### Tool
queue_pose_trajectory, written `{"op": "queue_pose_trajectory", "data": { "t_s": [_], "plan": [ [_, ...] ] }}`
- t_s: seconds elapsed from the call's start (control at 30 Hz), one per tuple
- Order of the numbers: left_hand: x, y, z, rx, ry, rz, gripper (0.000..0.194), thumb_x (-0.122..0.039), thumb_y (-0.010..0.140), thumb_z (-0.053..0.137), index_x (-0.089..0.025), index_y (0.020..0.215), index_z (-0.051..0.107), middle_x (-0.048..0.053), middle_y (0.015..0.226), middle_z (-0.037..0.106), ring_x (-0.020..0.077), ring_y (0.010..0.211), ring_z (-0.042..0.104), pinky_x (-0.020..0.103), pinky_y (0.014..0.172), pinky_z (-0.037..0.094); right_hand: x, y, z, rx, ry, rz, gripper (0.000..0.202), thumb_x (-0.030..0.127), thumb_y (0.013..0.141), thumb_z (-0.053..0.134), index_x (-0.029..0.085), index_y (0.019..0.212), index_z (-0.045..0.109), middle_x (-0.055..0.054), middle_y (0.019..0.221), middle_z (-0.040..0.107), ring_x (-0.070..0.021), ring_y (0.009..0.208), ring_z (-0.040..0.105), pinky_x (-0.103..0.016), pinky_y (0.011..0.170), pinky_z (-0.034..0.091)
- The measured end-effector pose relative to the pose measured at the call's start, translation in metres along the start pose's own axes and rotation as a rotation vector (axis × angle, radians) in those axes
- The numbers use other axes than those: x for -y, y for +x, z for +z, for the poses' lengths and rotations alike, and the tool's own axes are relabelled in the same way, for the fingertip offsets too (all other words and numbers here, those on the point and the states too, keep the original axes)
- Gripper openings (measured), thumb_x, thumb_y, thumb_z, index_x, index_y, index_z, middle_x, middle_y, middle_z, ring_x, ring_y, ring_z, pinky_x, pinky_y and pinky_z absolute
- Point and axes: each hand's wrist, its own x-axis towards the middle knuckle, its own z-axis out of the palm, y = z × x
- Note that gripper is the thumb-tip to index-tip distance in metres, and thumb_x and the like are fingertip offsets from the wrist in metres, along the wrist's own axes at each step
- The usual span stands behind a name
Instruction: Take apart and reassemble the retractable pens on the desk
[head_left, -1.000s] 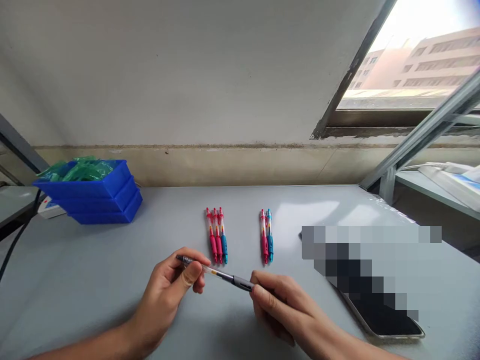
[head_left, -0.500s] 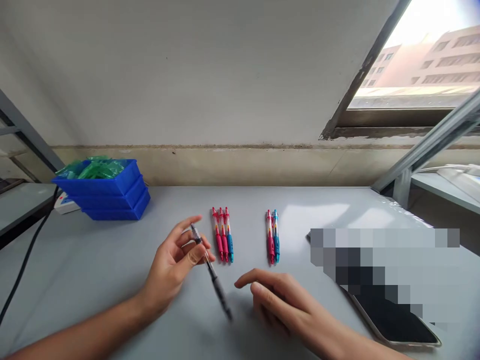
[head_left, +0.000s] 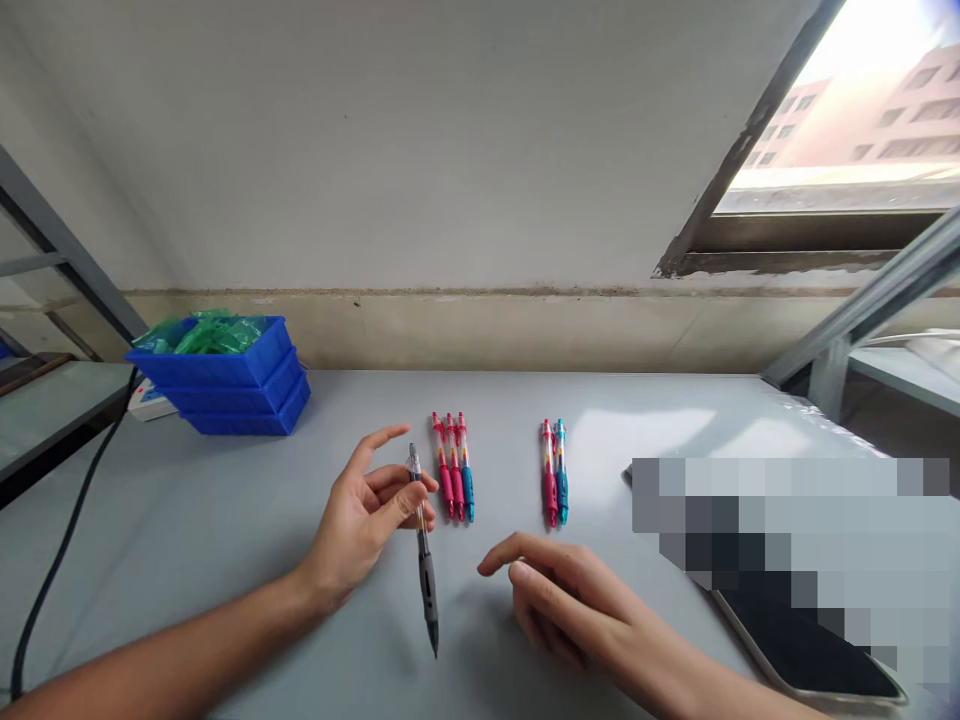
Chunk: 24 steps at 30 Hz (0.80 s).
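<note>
While the black pen [head_left: 427,580] is gripped near its upper part between the thumb and fingers of the left hand [head_left: 375,510], its index finger is held raised and clear of the barrel. The pen is held over the grey table [head_left: 337,650], its dark tip pointed down toward the near edge. Nothing is held by the right hand [head_left: 570,600], which is poised to the right of the pen, apart from it, with the index finger extended and a gap left between thumb and index fingertip.

Beyond the hands, two groups of pens are laid on the table. The left group [head_left: 452,468] is made up of three pens side by side, two with pink grips and one with a blue grip; the right group [head_left: 555,472] is made up of one pink and one blue. At the far left, stacked blue trays [head_left: 225,385] are topped by green plastic [head_left: 219,333]. At the right, a phone [head_left: 817,645] is partly covered by pixelation.
</note>
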Motion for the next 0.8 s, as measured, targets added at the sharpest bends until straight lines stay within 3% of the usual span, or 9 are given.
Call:
{"op": "queue_pose_trajectory", "data": {
  "t_s": [0.23, 0.4, 0.6, 0.8],
  "plan": [
    [0.005, 0.0018, -0.0013, 0.007, -0.004, -0.012, 0.029, -0.025, 0.072, 0.07, -0.02, 0.091, 0.049, -0.002, 0.07, 0.065, 0.0136, 0.059, 0.061, 0.032, 0.059, 0.053, 0.001, 0.0008, 0.0, 0.01, -0.008, -0.008, 0.051, 0.061, 0.085, 0.038, 0.017, 0.101, 0.058, 0.003, 0.058, 0.046, -0.0124, 0.053, 0.04, -0.024, 0.051, 0.034],
    [0.0047, 0.0024, -0.001, 0.004, -0.014, -0.027, 0.036, -0.022, 0.075, 0.067, -0.023, 0.102, 0.043, -0.002, 0.074, 0.066, 0.012, 0.06, 0.06, 0.033, 0.063, 0.053, 0.0012, 0.0004, -0.0006, 0.023, -0.004, 0.005, 0.048, 0.058, 0.087, 0.038, 0.017, 0.102, 0.057, 0.004, 0.058, 0.044, -0.0117, 0.053, 0.039, -0.024, 0.051, 0.033],
    [0.0051, 0.0033, -0.001, -0.023, -0.014, -0.021, 0.027, -0.024, 0.074, 0.067, -0.021, 0.091, 0.046, -0.003, 0.07, 0.065, 0.0116, 0.058, 0.06, 0.029, 0.06, 0.052, -0.0005, -0.0007, 0.0, 0.023, -0.015, 0.008, 0.048, 0.059, 0.086, 0.038, 0.017, 0.102, 0.058, 0.004, 0.059, 0.045, -0.012, 0.053, 0.039, -0.024, 0.052, 0.033],
    [0.0059, 0.0052, -0.0025, -0.065, -0.004, -0.022, 0.034, -0.026, 0.074, 0.068, -0.023, 0.099, 0.044, -0.004, 0.072, 0.066, 0.0111, 0.059, 0.061, 0.029, 0.063, 0.053, -0.0017, -0.0004, -0.0006, 0.019, -0.011, 0.017, 0.048, 0.059, 0.086, 0.038, 0.018, 0.103, 0.057, 0.004, 0.06, 0.045, -0.012, 0.054, 0.04, -0.024, 0.052, 0.034]
  ]
}}
